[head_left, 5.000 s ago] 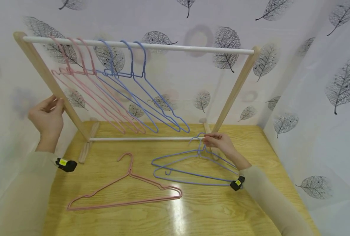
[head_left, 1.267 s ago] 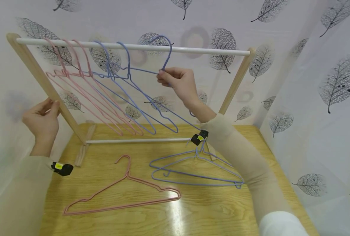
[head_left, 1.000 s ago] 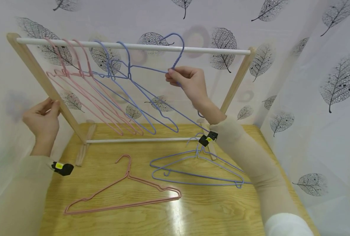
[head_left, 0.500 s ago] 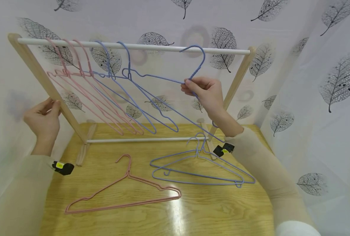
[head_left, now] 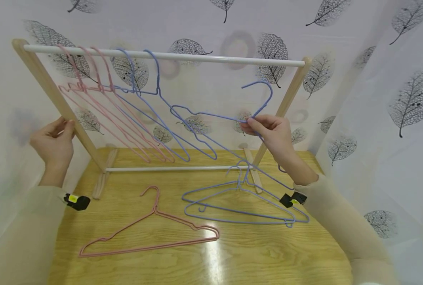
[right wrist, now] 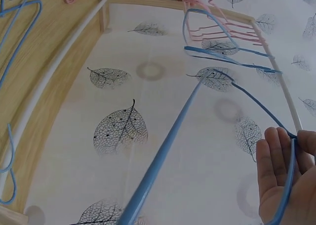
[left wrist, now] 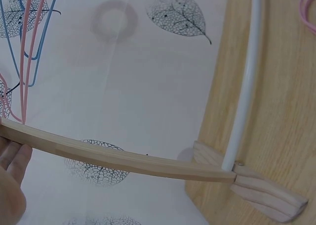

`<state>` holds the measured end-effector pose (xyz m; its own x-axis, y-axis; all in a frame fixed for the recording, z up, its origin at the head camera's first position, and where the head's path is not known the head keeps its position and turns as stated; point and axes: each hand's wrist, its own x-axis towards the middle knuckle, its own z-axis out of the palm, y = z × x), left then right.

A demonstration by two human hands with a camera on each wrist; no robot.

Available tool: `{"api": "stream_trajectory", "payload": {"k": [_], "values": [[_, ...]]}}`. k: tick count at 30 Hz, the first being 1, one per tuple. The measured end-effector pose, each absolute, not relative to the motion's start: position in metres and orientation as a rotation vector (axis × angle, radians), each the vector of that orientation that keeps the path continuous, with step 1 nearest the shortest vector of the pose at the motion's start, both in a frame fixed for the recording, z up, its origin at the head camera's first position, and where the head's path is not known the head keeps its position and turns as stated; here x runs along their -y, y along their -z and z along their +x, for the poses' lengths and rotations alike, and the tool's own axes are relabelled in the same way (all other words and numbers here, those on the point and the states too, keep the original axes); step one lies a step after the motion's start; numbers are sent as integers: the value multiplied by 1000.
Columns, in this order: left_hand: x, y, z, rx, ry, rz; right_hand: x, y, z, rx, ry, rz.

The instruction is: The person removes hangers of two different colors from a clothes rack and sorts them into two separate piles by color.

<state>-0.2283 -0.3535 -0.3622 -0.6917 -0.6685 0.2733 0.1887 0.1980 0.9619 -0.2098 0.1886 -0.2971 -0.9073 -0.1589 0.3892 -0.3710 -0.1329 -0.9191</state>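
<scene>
My right hand [head_left: 273,134] pinches a blue hanger [head_left: 218,116] at the base of its hook, which is off the rail and below it. In the right wrist view the thumb and fingers [right wrist: 279,160] meet at the hanger's neck. My left hand [head_left: 54,144] grips the left wooden post [head_left: 65,107] of the clothes rack between thumb and fingers; the left wrist view shows that post [left wrist: 113,158] with fingertips against it. On the white rail [head_left: 204,58] hang several pink hangers [head_left: 108,71] and, right of them, two blue hangers [head_left: 157,73].
Two overlapping blue hangers [head_left: 240,221] lie on the wooden table [head_left: 268,257] at the right, near the rack's foot [head_left: 252,170]. A pink hanger [head_left: 151,247], apparently doubled, lies at front left. Leaf-patterned sheeting [head_left: 211,23] stands behind and beside the rack.
Earlier my right hand was by the hangers on the table. It then took the rightmost blue hanger off the rail and has carried it right and down. My left hand has stayed on the post.
</scene>
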Motion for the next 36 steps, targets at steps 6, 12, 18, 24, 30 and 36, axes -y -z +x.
{"api": "stream_trajectory", "payload": {"k": [6,12,18,24,30,36], "values": [[352,361,-228,1748,1616,434,-212,316,-205,2081,-2164,596],[351,361,-228,1767,1602,445,-234,342,-204,2216,-2147,507],[352,362,-228,1788,1568,439,-250,370,-204,2295,-2200,452],[351,361,-227,1802,1547,442,-261,397,-202,2403,-2233,394],[351,360,-227,1795,1559,459,-261,426,-198,2489,-2310,337],[351,360,-228,1766,1591,463,-256,448,-191,2544,-2336,374]]}}
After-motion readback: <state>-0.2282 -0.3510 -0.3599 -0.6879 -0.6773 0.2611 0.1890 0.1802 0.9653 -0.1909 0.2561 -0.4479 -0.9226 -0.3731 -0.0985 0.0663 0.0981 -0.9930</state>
